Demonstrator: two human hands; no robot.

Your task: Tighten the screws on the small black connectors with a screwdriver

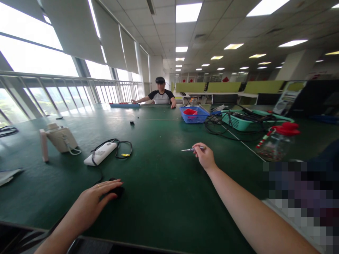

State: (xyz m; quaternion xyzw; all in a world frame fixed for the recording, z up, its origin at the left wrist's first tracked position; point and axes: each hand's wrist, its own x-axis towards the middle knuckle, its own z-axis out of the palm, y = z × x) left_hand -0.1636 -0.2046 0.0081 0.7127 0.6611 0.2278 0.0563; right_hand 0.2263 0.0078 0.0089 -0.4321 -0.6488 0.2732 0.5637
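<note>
On the near left of the green table (156, 197), my left hand (91, 203) lies with its fingers and thumb around a small black object (118, 192), mostly covered by the palm and fingers. Its exact kind is hidden. My right hand (205, 157) is stretched forward and pinches a slim silver pen (187, 150) between thumb and fingers. The pen is held nearly level, its thin tip pointing left and apart from my left hand. Beyond my left hand lies a white power bank (102, 154) with a black cable (130, 146) looped beside it.
A beige bottle (62, 138) stands at left. Blue (194, 118) and green (238, 123) baskets with tangled cables sit at back right, near a red-lidded glass jar (278, 144). Across the table sits a person (161, 95) beside a blue tray (124, 105). A blurred area covers the lower right.
</note>
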